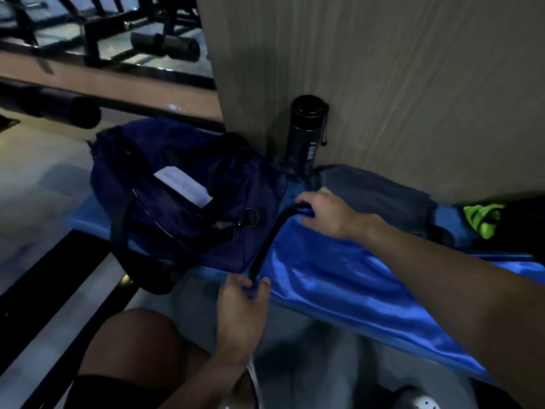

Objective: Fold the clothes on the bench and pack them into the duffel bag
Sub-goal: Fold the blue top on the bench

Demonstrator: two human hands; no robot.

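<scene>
A shiny blue garment with a black band along its left edge lies spread on the blue bench. My left hand pinches the near end of that black edge. My right hand grips its far end. Left of the garment stands the open navy duffel bag, with a white paper showing inside. A folded dark grey cloth lies behind the garment, and a neon green item sits further right.
A black water bottle stands against the beige wall panel behind the bench. Black gym equipment stands on the floor at the top left. My knee is below the bench's front edge.
</scene>
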